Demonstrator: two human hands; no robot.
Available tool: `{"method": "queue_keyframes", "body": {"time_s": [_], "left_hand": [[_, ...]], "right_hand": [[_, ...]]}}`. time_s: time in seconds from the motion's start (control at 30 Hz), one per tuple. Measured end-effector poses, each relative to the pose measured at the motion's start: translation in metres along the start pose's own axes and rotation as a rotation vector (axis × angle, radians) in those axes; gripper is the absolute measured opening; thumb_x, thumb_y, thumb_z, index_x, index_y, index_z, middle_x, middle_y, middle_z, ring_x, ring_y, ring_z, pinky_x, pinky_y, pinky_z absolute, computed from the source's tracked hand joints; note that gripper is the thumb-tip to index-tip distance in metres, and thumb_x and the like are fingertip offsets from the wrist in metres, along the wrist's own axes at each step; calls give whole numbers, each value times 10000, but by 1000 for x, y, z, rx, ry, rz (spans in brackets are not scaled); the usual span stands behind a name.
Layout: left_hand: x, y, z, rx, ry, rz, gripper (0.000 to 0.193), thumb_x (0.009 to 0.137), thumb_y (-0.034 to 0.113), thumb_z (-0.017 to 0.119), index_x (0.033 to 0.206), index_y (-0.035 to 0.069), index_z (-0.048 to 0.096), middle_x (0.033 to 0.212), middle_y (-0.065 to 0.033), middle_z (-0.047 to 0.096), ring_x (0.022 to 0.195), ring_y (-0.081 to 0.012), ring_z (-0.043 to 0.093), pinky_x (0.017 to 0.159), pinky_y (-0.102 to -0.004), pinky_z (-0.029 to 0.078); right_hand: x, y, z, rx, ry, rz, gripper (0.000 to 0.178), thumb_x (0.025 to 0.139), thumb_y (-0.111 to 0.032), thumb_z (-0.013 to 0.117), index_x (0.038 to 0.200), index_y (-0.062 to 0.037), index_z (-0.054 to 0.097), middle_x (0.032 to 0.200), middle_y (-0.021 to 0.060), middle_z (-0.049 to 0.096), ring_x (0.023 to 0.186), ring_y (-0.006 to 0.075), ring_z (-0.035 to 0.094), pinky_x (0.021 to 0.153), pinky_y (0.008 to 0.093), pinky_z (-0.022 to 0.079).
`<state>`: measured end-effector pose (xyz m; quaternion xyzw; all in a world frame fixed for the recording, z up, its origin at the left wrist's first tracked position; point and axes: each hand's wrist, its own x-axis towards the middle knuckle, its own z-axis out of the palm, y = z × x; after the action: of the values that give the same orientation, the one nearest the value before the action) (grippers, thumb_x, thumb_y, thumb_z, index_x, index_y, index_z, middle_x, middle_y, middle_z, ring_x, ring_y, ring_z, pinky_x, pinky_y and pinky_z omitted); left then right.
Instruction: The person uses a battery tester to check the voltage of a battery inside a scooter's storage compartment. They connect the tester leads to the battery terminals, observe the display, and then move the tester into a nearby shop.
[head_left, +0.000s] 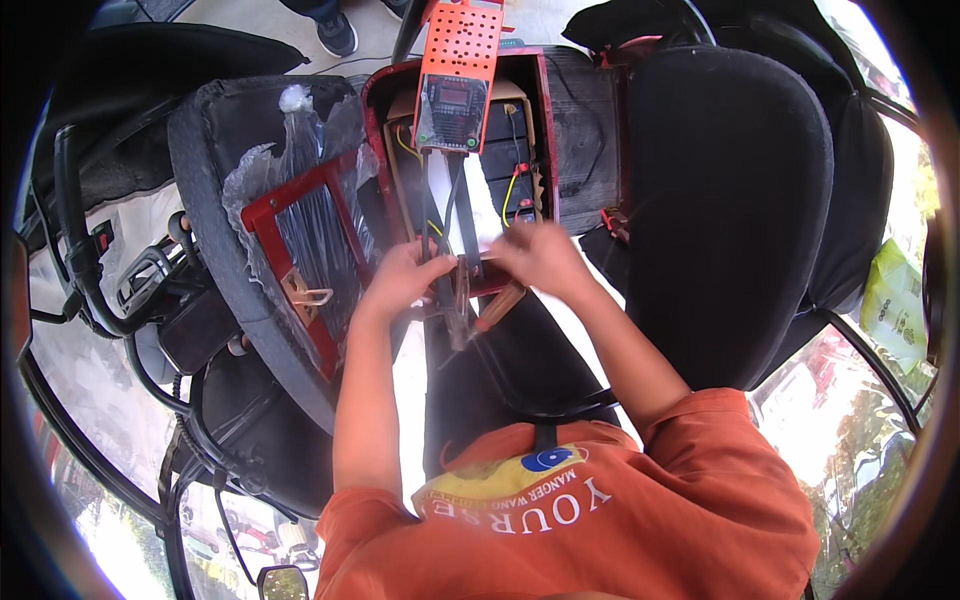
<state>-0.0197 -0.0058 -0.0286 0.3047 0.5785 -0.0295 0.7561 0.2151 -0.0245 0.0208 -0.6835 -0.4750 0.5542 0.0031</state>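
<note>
Left hand (402,278) is pinching near the lower end of a dark cable (425,195) — thumb and fingers looking together on it, exact contact blurring. Right hand (545,260) is sitting just across, fingers pointing left toward the left hand, a small gap showing between the two. Amber-handled tool (501,304) is lying right under the right palm, on the side toward the person; long axis is slanting from the palm down-left. Right hand is clearly the nearer one. Whether it's clamping the handle — can't tell, too blurred; tool's working end isn't showing.

Clear piece (460,318) is hanging roughly upright between left hand and amber handle, beside the thumb; kind unclear. Both hands are working over the near edge of a red box (546,120) holding black blocks (507,155) and a yellow wire (511,190). Orange perforated unit (463,45) is standing over the box's far side, cables running down from it toward the hands.
</note>
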Motion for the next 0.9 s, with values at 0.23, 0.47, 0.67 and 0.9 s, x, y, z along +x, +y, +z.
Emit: {"method": "queue_keyframes", "body": {"time_s": [0.23,0.47,0.67,0.9], "left_hand": [[-10,-4,11,-116,-84,45,76,881,106,673,870,39,638,799,11,642,700,-71,588,679,-242,482],[-16,1,32,335,164,242,249,782,252,662,903,35,680,804,-112,629,786,-240,652,733,-365,500],[-58,12,57,494,245,446,136,731,151,639,826,55,658,798,-136,633,907,-325,608,813,-427,493],[-132,1,76,519,262,538,122,711,80,626,827,42,635,876,-131,633,965,-330,578,847,-430,473]], "right_hand": [[186,48,7,624,395,102,938,775,-686,688,1167,161,592,1116,228,658,1033,244,645,898,346,486],[231,5,16,966,433,209,876,742,-688,732,1083,116,665,1076,186,676,946,230,655,843,352,502],[188,-5,4,977,472,115,884,747,-761,672,1059,67,661,930,111,664,891,164,623,812,311,501],[93,-10,-10,1353,203,48,762,892,-705,485,1250,-34,535,1079,125,688,874,226,725,728,407,625]]}}
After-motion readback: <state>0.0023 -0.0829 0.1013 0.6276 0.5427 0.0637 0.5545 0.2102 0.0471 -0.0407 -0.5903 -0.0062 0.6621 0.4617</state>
